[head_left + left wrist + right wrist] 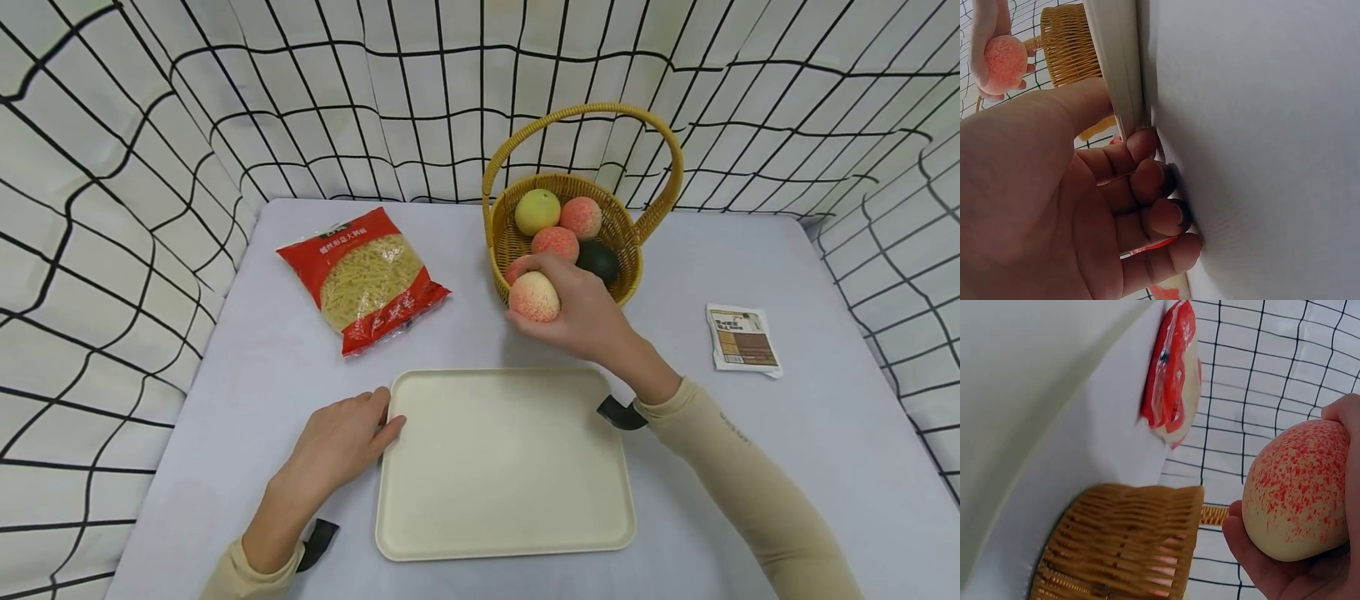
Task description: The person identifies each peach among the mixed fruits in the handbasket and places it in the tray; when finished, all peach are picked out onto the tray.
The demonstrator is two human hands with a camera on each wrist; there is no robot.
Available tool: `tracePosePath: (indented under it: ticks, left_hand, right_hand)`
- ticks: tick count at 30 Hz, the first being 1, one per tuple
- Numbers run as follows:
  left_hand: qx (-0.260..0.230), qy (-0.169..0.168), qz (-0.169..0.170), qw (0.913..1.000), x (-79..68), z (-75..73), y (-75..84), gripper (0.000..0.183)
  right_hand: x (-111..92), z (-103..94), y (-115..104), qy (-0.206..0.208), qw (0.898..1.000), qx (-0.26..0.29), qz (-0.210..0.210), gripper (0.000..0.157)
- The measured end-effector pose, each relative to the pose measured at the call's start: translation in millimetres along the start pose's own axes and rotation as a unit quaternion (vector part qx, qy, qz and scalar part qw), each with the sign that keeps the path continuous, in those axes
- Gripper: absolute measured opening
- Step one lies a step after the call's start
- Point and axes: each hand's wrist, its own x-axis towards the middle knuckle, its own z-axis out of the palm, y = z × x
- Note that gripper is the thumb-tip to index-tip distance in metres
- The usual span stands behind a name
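Observation:
My right hand grips a pale peach with red speckles, held up at the near side of a wicker basket. The right wrist view shows the peach clear of the basket, with fingers curled round it. Inside the basket are several pink peaches, a yellow-green round fruit and a dark green one. My left hand pinches the left edge of a cream tray, thumb over the rim and index fingertip at its underside.
A red bag of pasta lies at the back left of the table. Off to the right is a small white and brown packet. The basket's tall handle arches upward. Black-lined netting encloses the back and sides.

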Motion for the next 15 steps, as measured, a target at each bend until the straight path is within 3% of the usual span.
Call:
tracePosePath:
  ticks: [15]
  left_hand:
    - [0.001,0.009,0.008,0.9999,-0.3,1.3,-1.4,0.024]
  right_hand:
    - [-1.4,24.8,-23.6,-0.044,0.998,-0.026,-0.035,0.052]
